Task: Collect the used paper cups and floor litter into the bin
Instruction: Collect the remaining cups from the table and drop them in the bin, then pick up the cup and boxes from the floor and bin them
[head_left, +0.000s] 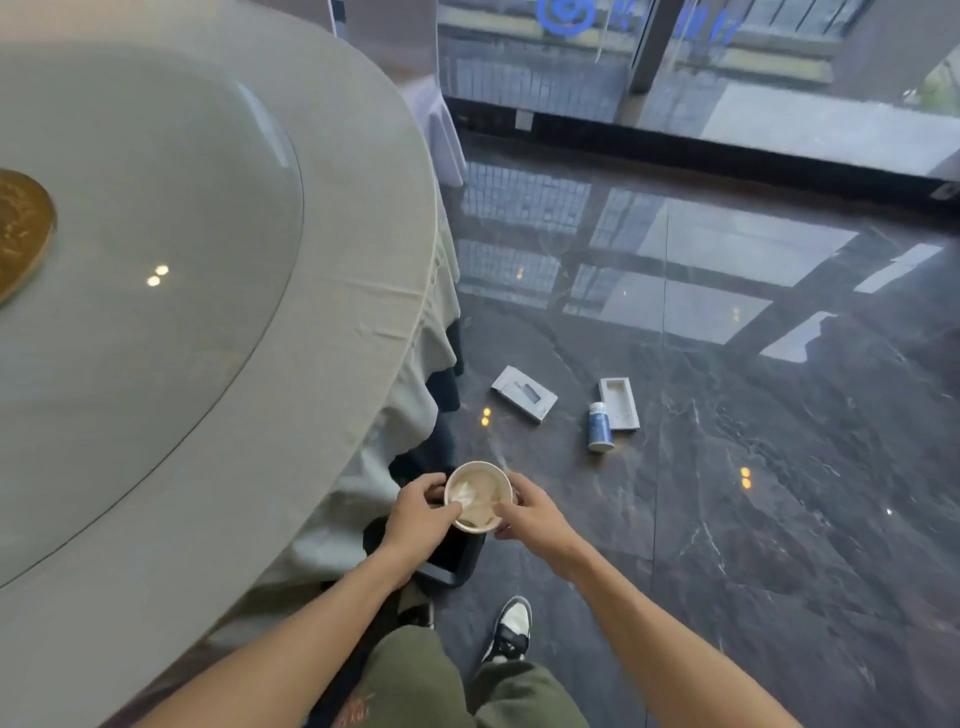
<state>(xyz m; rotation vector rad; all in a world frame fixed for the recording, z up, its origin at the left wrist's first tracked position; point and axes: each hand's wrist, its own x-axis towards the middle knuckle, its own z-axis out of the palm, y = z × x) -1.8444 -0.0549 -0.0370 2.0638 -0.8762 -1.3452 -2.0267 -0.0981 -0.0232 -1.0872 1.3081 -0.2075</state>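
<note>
Both the left hand (415, 512) and right hand (524, 512) have their fingers grasping a paper cup (478, 496) above the black bin (452, 564), beside the counter (208, 312), with litter on the floor (779, 467).

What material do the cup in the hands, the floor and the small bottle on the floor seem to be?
Cup: likely paper, matte off-white, thin rolled rim.
Floor: looks like polished dark stone, pale veins, mirror reflections of the windows.
Bottle: probably plastic, blue body, white cap; too small to be sure.

The bin (451, 558) is mostly hidden behind the hands and paper cup (479, 496).
</note>
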